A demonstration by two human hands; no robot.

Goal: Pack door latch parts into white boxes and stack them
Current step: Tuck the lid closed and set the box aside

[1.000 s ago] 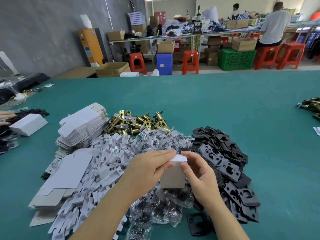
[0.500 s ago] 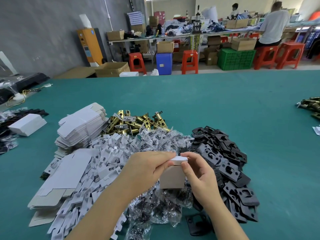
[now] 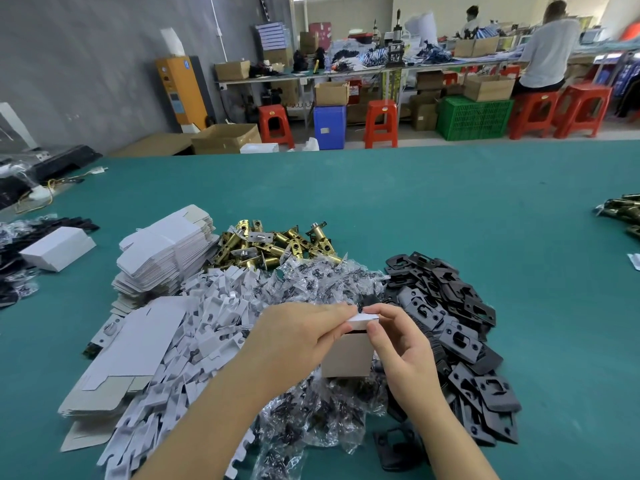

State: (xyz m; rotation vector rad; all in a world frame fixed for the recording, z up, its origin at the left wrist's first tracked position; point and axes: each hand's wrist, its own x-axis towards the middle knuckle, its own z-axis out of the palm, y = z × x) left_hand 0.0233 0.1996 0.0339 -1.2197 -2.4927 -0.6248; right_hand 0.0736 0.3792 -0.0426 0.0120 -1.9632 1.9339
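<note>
A small white box [image 3: 348, 356] stands upright above the heap of clear screw bags [image 3: 322, 285]. My left hand [image 3: 298, 336] grips its left side, fingers curled over the top flap. My right hand [image 3: 398, 341] pinches the flap's right edge between thumb and fingers. A dark gap shows under the flap. Brass latch bolts [image 3: 273, 242] lie in a pile behind. Black strike plates [image 3: 460, 341] are heaped to the right. White card inserts [image 3: 207, 327] and flat box blanks [image 3: 166, 251] lie on the left.
A closed white box [image 3: 59, 247] lies at the far left on the green table [image 3: 450, 209]. More brass parts [image 3: 623, 209] sit at the right edge. Stools, crates and a seated person are beyond the table.
The top flap has been pressed lower onto the box. Both hands stayed on it and shifted only slightly. A hand seen at the far left edge has gone from view.
</note>
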